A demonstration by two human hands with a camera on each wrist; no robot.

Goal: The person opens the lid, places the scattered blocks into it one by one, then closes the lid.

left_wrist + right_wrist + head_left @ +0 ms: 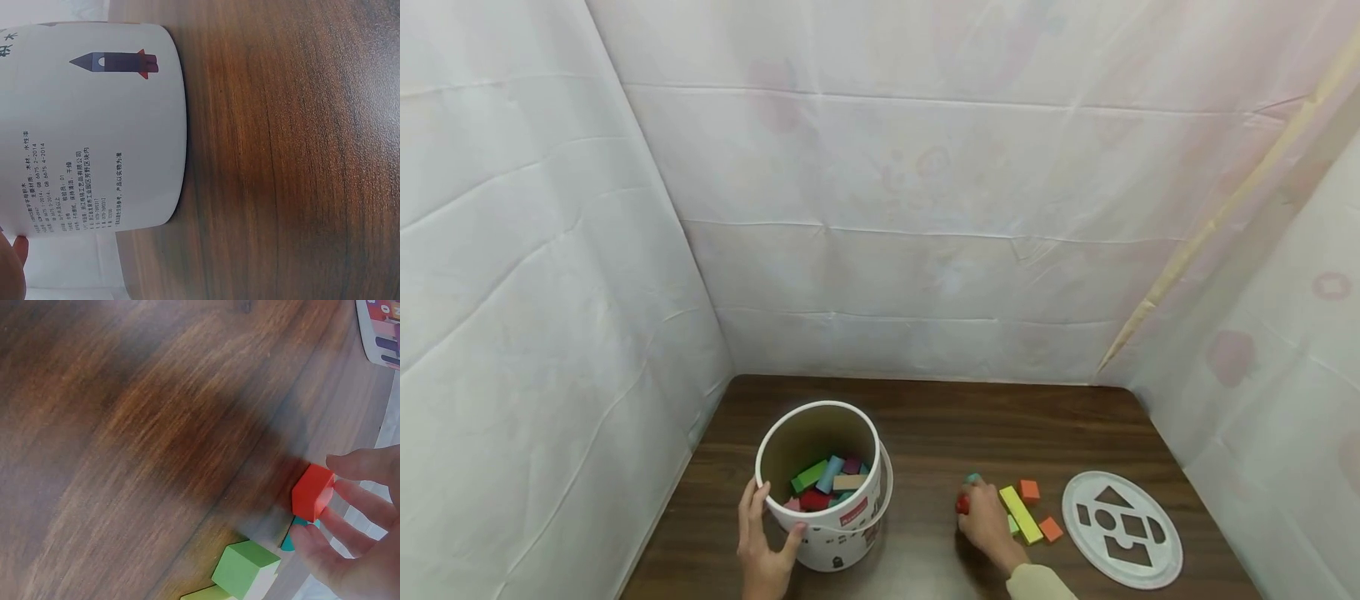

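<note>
A white printed bucket (838, 542) holds several coloured blocks (830, 473) inside. My left hand (763, 542) grips its near left side, fingertips up at the rim and thumb on the front wall. In the left wrist view, only part of that hand shows beside the bucket's wall (106, 125). To the right, my right hand (987, 521) holds a red block (311, 492) between its fingertips, close to the tabletop. A teal block (299, 534) sits against the red one, partly hidden by the fingers. A green block (244, 565) lies nearby.
A yellow bar block (1021, 515) and two orange blocks (1029, 491) lie right of my right hand. Farther right, a white round lid (1086, 546) with shaped cutouts lies flat. White cloth walls (910, 250) enclose the brown wooden table (925, 417).
</note>
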